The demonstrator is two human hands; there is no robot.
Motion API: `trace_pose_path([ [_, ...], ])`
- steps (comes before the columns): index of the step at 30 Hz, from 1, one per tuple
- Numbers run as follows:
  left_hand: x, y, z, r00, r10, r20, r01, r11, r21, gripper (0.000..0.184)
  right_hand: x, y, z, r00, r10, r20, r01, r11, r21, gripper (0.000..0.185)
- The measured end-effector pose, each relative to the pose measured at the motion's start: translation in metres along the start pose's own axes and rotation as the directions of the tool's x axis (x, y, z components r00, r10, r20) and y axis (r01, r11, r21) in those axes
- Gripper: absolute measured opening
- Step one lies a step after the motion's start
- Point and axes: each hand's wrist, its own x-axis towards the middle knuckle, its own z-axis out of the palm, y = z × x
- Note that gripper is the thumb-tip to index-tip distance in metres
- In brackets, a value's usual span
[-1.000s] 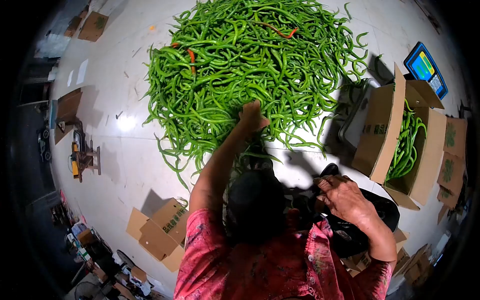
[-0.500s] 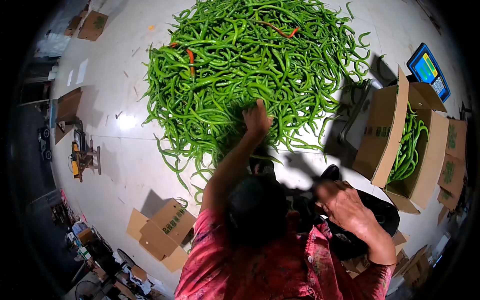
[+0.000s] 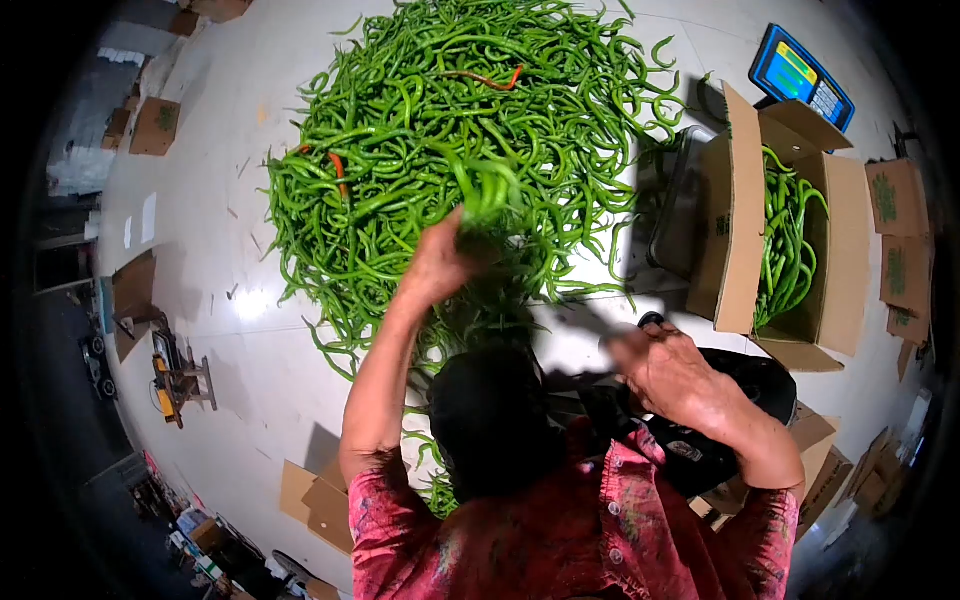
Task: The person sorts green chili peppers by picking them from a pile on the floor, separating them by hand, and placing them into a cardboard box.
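Observation:
My left hand (image 3: 440,262) is closed round a bunch of green peppers (image 3: 490,190), which is blurred by motion and lifted just over the near part of the big pepper pile (image 3: 400,110). A few red peppers (image 3: 338,172) show among the green ones. My right hand (image 3: 665,372) is near my right knee, its fingers curled and their tips blurred; whatever it may hold cannot be made out. To its upper right stands an open cardboard box (image 3: 845,260) with green peppers (image 3: 787,245) inside.
A blue scale display (image 3: 802,78) stands behind the box, and part of the scale's platform (image 3: 678,205) shows at its left. Flattened cartons (image 3: 900,240) lie far right. A small wooden stool (image 3: 183,380) and an open carton (image 3: 325,505) are at the left.
My left hand has closed round a bunch of peppers and drawn it up from the pile. My right hand stays near my knee. The whole view has shifted, with the box now further left.

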Motion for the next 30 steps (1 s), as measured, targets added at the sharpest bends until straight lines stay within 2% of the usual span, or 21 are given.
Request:
trace_pose_path([
  [2, -0.004, 0.049, -0.035, 0.996, -0.049, -0.078, 0.049, 0.999, 0.002, 0.054, -0.001, 0.0, -0.005, 1.0, 0.027, 0.013, -0.028, 0.999, 0.021, 0.034],
  [4, -0.001, 0.065, -0.045, 0.991, -0.019, -0.13, 0.026, 0.998, 0.05, 0.057, -0.004, 0.001, -0.012, 0.997, 0.045, -0.069, -0.04, 0.997, 0.067, 0.029],
  [6, -0.005, 0.091, -0.058, 0.979, -0.093, -0.183, 0.054, 0.977, -0.207, 0.055, -0.007, 0.003, -0.011, 0.989, 0.095, -0.112, -0.086, 0.993, 0.081, 0.027],
  [8, -0.001, 0.088, -0.077, 0.973, -0.086, -0.216, 0.03, 0.968, -0.248, 0.046, -0.011, 0.008, -0.02, 0.984, 0.072, -0.161, -0.056, 0.993, 0.099, 0.027],
  [10, -0.003, 0.105, -0.083, 0.965, -0.048, -0.257, 0.02, 0.994, -0.111, 0.04, -0.016, 0.008, -0.026, 0.968, 0.073, -0.241, -0.045, 0.992, 0.121, 0.026],
  [12, -0.012, 0.125, -0.089, 0.946, -0.069, -0.316, -0.041, 0.944, -0.329, 0.037, -0.018, 0.012, -0.03, 0.968, 0.1, -0.232, -0.082, 0.993, 0.086, 0.029],
  [13, -0.012, 0.127, -0.098, 0.951, -0.07, -0.302, -0.054, 0.922, -0.382, 0.037, -0.02, 0.012, -0.029, 0.969, 0.11, -0.221, -0.095, 0.992, 0.077, 0.03],
  [14, -0.01, 0.122, -0.104, 0.939, -0.077, -0.334, -0.085, 0.892, -0.444, 0.039, -0.019, 0.016, -0.023, 0.957, 0.147, -0.252, -0.107, 0.981, 0.164, 0.022],
  [16, -0.013, 0.127, -0.105, 0.943, -0.128, -0.308, -0.089, 0.793, -0.602, 0.038, -0.017, 0.02, -0.02, 0.949, 0.111, -0.296, -0.047, 0.976, 0.214, 0.022],
  [19, -0.023, 0.14, -0.11, 0.944, -0.06, -0.325, -0.202, 0.674, -0.711, 0.035, -0.021, 0.019, -0.021, 0.895, 0.148, -0.42, 0.021, 0.928, 0.371, 0.028],
  [22, -0.025, 0.144, -0.105, 0.942, -0.066, -0.33, -0.259, 0.484, -0.836, 0.035, -0.015, 0.023, -0.018, 0.794, 0.099, -0.6, 0.16, 0.918, 0.363, 0.033],
  [23, -0.025, 0.145, -0.102, 0.954, -0.043, -0.296, -0.251, 0.422, -0.871, 0.034, -0.013, 0.023, -0.021, 0.759, 0.112, -0.641, 0.201, 0.897, 0.394, 0.028],
  [25, -0.027, 0.157, -0.089, 0.969, -0.01, -0.247, -0.231, 0.312, -0.921, 0.033, -0.008, 0.02, -0.034, 0.748, 0.163, -0.644, 0.204, 0.866, 0.457, 0.023],
  [26, -0.028, 0.164, -0.081, 0.966, -0.048, -0.253, -0.234, 0.243, -0.941, 0.033, -0.007, 0.017, -0.039, 0.742, 0.189, -0.643, 0.205, 0.849, 0.487, 0.022],
  [27, -0.027, 0.168, -0.074, 0.972, -0.041, -0.232, -0.218, 0.226, -0.95, 0.034, -0.008, 0.013, -0.041, 0.661, 0.223, -0.716, 0.245, 0.838, 0.487, 0.016],
  [29, -0.026, 0.175, -0.061, 0.984, -0.024, -0.176, -0.169, 0.181, -0.969, 0.033, -0.01, 0.005, -0.049, 0.356, 0.03, -0.934, 0.271, 0.953, 0.134, 0.014],
  [30, -0.023, 0.177, -0.048, 0.979, -0.113, -0.169, -0.145, 0.197, -0.97, 0.031, -0.014, 0.003, -0.052, 0.192, -0.096, -0.977, 0.232, 0.971, -0.05, 0.013],
])
